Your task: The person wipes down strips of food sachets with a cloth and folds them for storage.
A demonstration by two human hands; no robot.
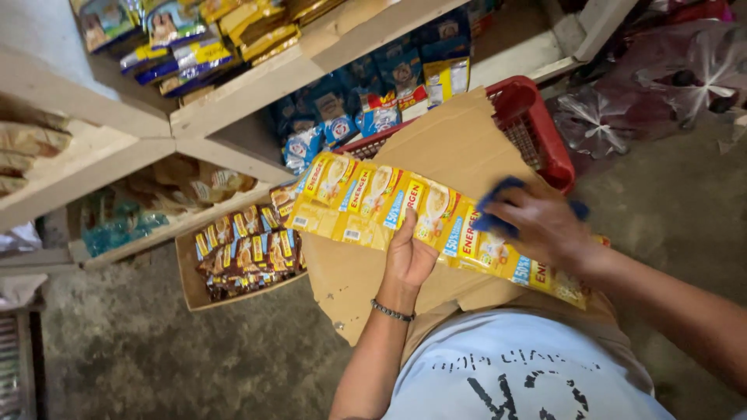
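A long strip of yellow sachets (pixel 405 214) stretches across the middle of the view, held up in front of a seated person and slanting down from upper left to lower right. The left hand (pixel 408 257) supports the strip from below near its middle, fingers curled up behind the packets in a loose grip; a dark beaded bracelet (pixel 391 312) circles that wrist. The right hand (pixel 541 225) lies on top of the strip toward its lower end, closed around a blue cloth (pixel 498 206) that it presses against the sachets. Directly behind the strip sits a sheet of brown cardboard (pixel 459 144), which lies over a red plastic basket (pixel 537 128). Below and left of the strip, an open cardboard box (pixel 241 257) on the floor holds rows of brown and yellow sachets. Above the strip, wooden shelves (pixel 233 105) carry blue and yellow packets; their contents are too blurred to tell apart. To the upper right of the strip lie crumpled clear plastic bags (pixel 669 74). Below the strip is the person's light grey shirt (pixel 521 373) with dark markings.
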